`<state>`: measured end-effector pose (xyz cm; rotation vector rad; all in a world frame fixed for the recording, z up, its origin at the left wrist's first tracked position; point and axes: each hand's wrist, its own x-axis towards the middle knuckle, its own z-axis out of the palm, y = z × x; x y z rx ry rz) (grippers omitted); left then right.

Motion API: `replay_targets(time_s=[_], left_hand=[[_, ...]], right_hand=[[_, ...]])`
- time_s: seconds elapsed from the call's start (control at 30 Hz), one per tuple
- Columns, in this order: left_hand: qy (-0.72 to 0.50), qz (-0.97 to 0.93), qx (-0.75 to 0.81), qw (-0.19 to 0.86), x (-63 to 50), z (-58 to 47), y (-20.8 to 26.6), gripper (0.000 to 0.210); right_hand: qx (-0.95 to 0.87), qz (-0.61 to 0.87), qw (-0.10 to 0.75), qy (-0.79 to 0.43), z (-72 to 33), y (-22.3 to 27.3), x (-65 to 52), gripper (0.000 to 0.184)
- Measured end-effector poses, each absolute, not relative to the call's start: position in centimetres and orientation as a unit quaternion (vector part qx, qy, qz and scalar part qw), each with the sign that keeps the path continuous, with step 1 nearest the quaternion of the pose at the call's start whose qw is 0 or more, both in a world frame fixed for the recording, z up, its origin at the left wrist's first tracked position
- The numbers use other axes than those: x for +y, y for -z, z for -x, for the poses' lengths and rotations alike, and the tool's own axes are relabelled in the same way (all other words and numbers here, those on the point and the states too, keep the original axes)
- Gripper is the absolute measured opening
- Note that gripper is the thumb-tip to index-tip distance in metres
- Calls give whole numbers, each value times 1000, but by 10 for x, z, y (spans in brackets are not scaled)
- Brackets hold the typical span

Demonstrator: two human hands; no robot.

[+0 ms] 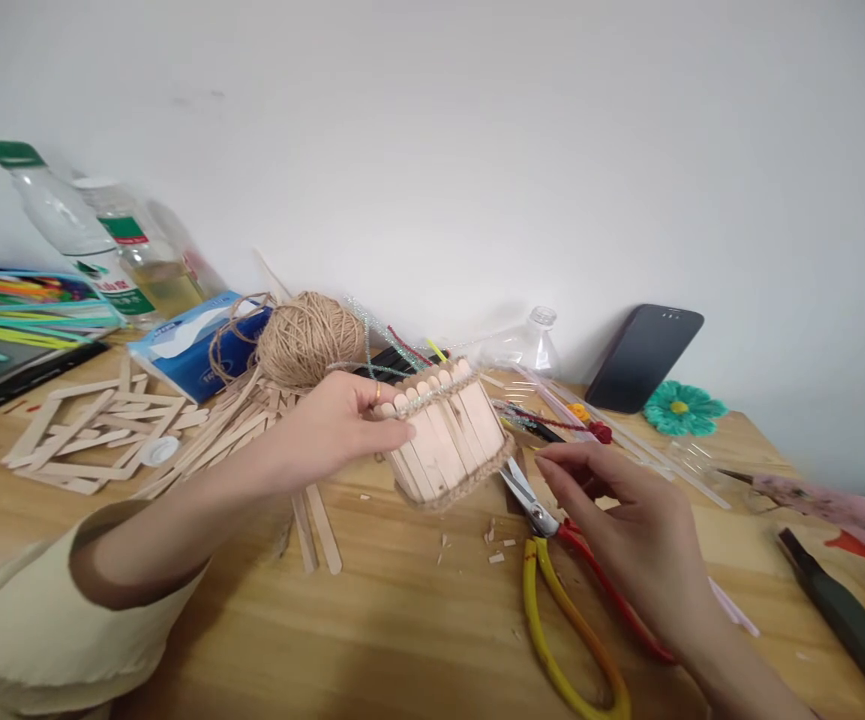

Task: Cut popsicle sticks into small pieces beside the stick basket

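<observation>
Pale wall point(432, 150) backs the wooden tabletop point(417, 640), short of whose far edge my left hand point(334, 425) clamps the stick-built piece point(447, 440), my right hand point(627, 520) nearly pinched, grip unclear, and scissors point(541, 515) nearby could snag its twine trim point(469, 482) if it dips.

Wall point(432, 170): pale grey, faint smudges point(217, 94) at upper left.
Table point(289, 640): light wood grain, across the lower half.
Light: soft.

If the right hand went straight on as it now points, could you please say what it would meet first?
The right hand would probably meet the craft-stick piece in the left hand, though depth is unclear.
</observation>
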<state>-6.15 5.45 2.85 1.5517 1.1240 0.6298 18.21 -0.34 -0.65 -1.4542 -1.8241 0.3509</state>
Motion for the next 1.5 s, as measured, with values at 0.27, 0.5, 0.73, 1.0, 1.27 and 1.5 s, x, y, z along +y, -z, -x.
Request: replay_targets(time_s=[0.27,0.5,0.73,1.0,1.27,1.5], left_hand=[[-340,-587,506,533,55,65,-40,6],[-358,-591,515,507,55,74,-42,11],[-331,-580,502,550,56,66,-35,10],[-342,-583,484,557,50,61,-41,11],[-335,-637,447,532,43,61,-43,12],[-317,-666,415,534,31,57,-46,15]], right_hand=[[-682,627,353,-132,-193,12,4,14],[-700,629,302,-150,-190,13,3,11],[-638,669,355,-140,-204,8,14,19],[-484,728,480,-75,-252,6,58,55],[-762,466,449,26,-150,-35,-13,8],[-802,430,413,42,-111,-36,-19,11]])
